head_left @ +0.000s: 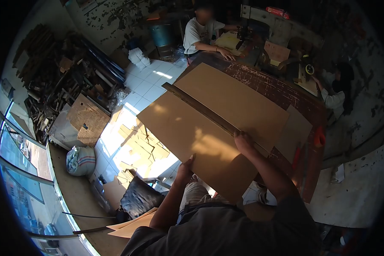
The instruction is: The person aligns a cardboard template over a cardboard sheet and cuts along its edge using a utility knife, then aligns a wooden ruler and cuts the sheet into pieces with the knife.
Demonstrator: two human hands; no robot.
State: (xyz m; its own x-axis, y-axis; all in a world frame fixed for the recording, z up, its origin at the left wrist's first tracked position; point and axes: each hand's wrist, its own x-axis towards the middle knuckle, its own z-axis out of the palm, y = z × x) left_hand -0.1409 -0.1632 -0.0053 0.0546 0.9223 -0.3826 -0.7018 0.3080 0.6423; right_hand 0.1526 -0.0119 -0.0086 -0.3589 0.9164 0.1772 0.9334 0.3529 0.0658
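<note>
In the head view, brown cardboard (pixel 175 128) is laid partly on a red-brown worktable (pixel 309 179), its near part overhanging the edge; whether one sheet or two cannot be told. Its near edge is pinched by the left hand (pixel 184 171), thumb on top, fingers hidden. A long narrow bar (pixel 205 112) lies across the cardboard, its near end touched by the right hand (pixel 243 143); whether it is gripped or only pressed cannot be told. The bar could be skewed by uneven pressure, or the cardboard bent by its unsupported overhang.
</note>
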